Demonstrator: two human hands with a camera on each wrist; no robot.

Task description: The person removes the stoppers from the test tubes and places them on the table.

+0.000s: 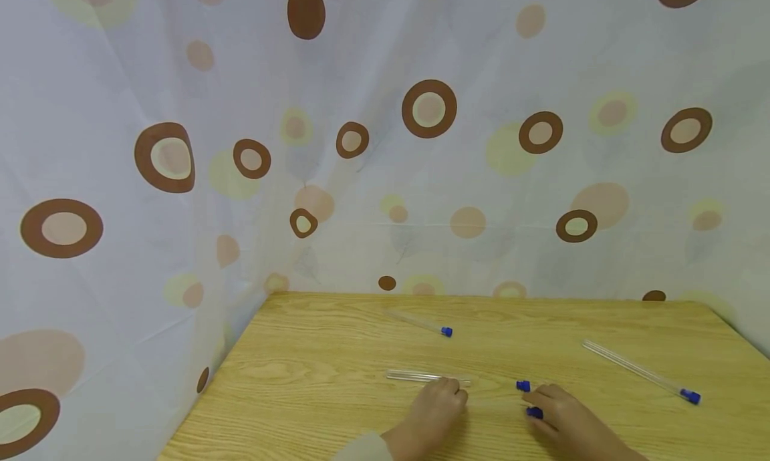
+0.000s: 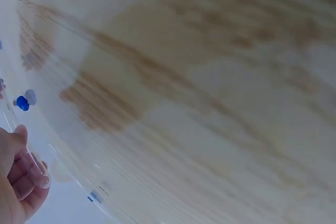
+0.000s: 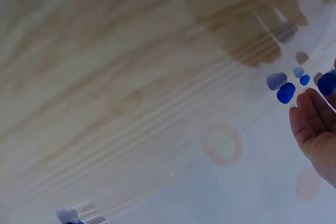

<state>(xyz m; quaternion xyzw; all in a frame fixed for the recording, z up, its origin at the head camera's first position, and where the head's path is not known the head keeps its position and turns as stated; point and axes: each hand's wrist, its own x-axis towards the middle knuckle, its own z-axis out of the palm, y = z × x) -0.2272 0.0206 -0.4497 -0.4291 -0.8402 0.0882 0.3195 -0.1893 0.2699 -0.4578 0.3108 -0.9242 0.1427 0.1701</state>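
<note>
Two bare hands at work over a wood-grained table, seen from the head and from each wrist. The fingers of the left hand are curled around a clear tube; most of its visible length extends to the left of these fingers, and a short clear end shows just to their right. In the left wrist view the tube crosses the palm side of the curled fingers. A pale sleeve lies behind the left hand, towards the wearer.

The right hand pinches a blue cap between thumb and forefinger; in the right wrist view its other fingers extend past the cap, more nearly straight. A second blue cap rests on the table just beyond the right fingertips, near them but apart from the pinched one.

Well beyond the left fingers lies a thin clear tube with a blue end, that end directed towards the right. To the right of the right fingers, and well apart from them, a long blue-capped tube lies slantwise, its capped end nearer the wearer. Beyond all the fingers, a sheet with brown, peach and yellow spots hangs behind the table.
</note>
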